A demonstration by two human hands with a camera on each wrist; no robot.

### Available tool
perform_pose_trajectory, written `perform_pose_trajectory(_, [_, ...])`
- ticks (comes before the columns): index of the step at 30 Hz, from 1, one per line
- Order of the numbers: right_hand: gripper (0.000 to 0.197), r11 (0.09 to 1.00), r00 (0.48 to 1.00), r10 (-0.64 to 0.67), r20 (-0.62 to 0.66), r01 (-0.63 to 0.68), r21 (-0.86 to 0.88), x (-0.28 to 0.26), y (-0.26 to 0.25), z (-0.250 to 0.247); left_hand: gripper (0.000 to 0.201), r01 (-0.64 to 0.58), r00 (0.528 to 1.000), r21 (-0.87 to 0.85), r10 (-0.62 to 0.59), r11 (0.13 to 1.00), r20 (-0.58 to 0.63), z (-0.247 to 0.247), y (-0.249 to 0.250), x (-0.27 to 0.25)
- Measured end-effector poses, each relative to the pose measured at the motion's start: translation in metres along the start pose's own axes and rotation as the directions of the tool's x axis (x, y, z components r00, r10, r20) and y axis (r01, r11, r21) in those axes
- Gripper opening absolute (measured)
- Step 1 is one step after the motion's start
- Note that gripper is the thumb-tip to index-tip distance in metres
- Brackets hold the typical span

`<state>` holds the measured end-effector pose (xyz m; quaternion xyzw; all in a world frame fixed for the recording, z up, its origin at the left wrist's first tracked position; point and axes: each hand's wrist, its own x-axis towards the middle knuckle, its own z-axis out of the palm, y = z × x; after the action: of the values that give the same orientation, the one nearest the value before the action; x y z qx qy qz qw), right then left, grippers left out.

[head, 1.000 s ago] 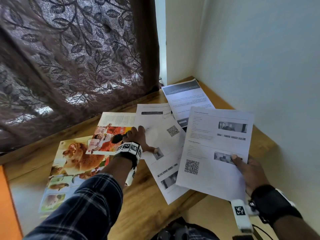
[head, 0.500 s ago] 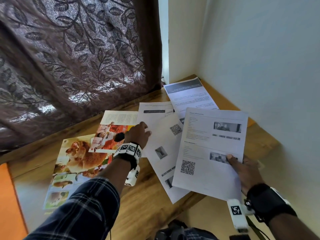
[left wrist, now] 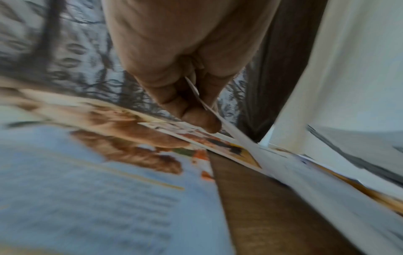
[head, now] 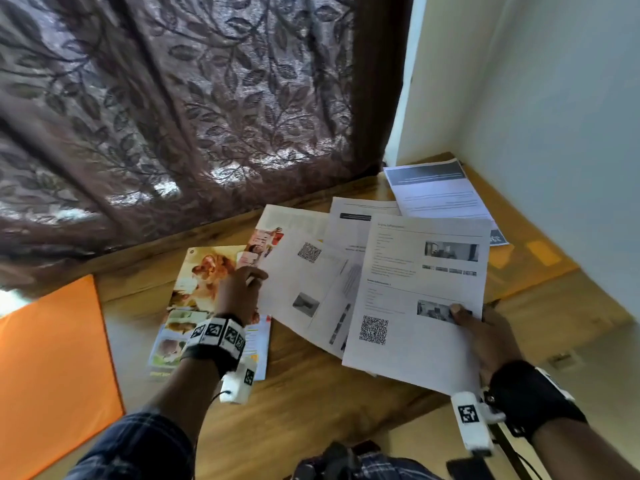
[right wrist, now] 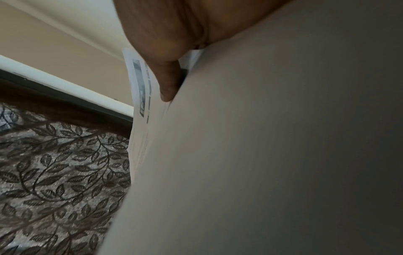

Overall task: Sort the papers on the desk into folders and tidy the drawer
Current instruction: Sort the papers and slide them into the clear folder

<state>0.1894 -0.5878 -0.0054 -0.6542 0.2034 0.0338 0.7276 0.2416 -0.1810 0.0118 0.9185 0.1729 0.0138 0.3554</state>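
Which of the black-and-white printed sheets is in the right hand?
The front sheet with two room photos and a QR code, pinched by the right hand at its right edge; the other sheets lie behind it.

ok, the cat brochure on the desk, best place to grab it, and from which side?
Probably the cat brochure's near edge or lower-left corner, coming from the person's side. It lies flat on the desk. Its far right corner is overlapped by the colourful flyer, and the left hand, pinching a white sheet, sits over its right edge. The near-left part is bare, so slide it toward the desk front, then pinch.
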Motion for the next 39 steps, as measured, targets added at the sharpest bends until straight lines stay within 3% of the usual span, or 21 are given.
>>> perform_pose_trajectory(8, [0.013, 0.995, 0.995, 0.067, 0.068, -0.062, -0.075, 0.007, 0.003, 0.073, 0.02, 0.134, 0.991, -0.074, -0.133, 0.988, 0.015, -0.041, -0.083, -0.036])
perform_pose_trajectory(11, [0.016, 0.994, 0.992, 0.075, 0.106, -0.066, -0.083, 0.008, 0.001, 0.099, 0.013, 0.115, 0.989, 0.056, -0.119, 0.992, 0.081, -0.047, -0.102, -0.054])
perform_pose_trajectory(13, [0.017, 0.994, 0.99, 0.059, 0.127, -0.047, -0.098, 0.007, 0.002, 0.111, 0.02, 0.124, 0.984, 0.147, -0.141, 0.981, 0.111, -0.054, -0.108, -0.064])
perform_pose_trajectory(15, [0.018, 0.994, 0.989, 0.057, 0.137, -0.044, -0.095, 0.008, 0.004, 0.121, 0.027, 0.116, 0.991, 0.237, -0.129, 0.965, 0.04, -0.065, -0.106, -0.067])
perform_pose_trajectory(18, [0.021, 0.992, 0.992, 0.058, 0.111, -0.045, -0.118, 0.008, 0.003, 0.129, 0.036, 0.079, 0.996, 0.314, -0.064, 0.946, -0.056, -0.082, -0.107, -0.051])
perform_pose_trajectory(22, [0.021, 0.989, 0.996, 0.034, 0.083, -0.021, -0.148, 0.01, -0.005, 0.135, 0.048, -0.06, 0.998, 0.464, 0.042, 0.884, 0.049, -0.084, -0.099, -0.005])
perform_pose_trajectory(26, [0.02, 0.991, 0.997, 0.025, 0.066, -0.016, -0.131, 0.006, -0.004, 0.134, 0.065, -0.18, 0.98, 0.458, 0.117, 0.871, 0.163, -0.067, -0.064, 0.042])
perform_pose_trajectory(34, [0.013, 0.996, 0.995, 0.082, -0.053, -0.08, 0.026, -0.011, 0.007, 0.118, 0.098, -0.245, 0.945, 0.587, 0.056, 0.772, 0.321, -0.028, -0.037, 0.089])
perform_pose_trajectory(39, [0.012, 0.994, 0.989, 0.104, -0.11, -0.098, 0.053, -0.018, 0.01, 0.107, 0.11, -0.198, 0.938, 0.585, -0.021, 0.787, 0.346, -0.025, -0.046, 0.102])
